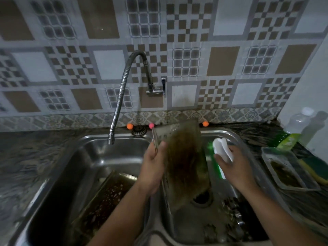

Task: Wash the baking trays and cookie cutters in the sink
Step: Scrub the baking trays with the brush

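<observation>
The fingers (160, 147) of the left hand (152, 167) are being curled round the left edge of a grimy baking tray (186, 164), which is being propped upright-ish, tilted, over the right basin of the sink (229, 137). It's probably being held that way so the dirty brown face is turned toward the other hand and the muck can run down toward the drain (202, 199).

The right hand (236, 167) is being wrapped round a green dish soap bottle (217, 157) with a white cap, held just beside the tray's right edge with the cap end pointing up and away. How tightly the fingers are being pressed is hard to tell since the frame is pretty blurry. Looks like soap is about to be squirted on, so the washing is judged to be barely started.

A second baking tray (104, 197), also spotted with baked-on stuff, is being left leaning in the left basin, presumably waiting its turn. Some cookie cutters (232, 212) seem to be lying at the bottom of the right basin, though the shapes are smeared. The faucet (122, 96) is being left hanging over the left basin, with no water visibly running. On the tabletop to the right, a plastic container (287, 167) is being kept beside the sink.
</observation>
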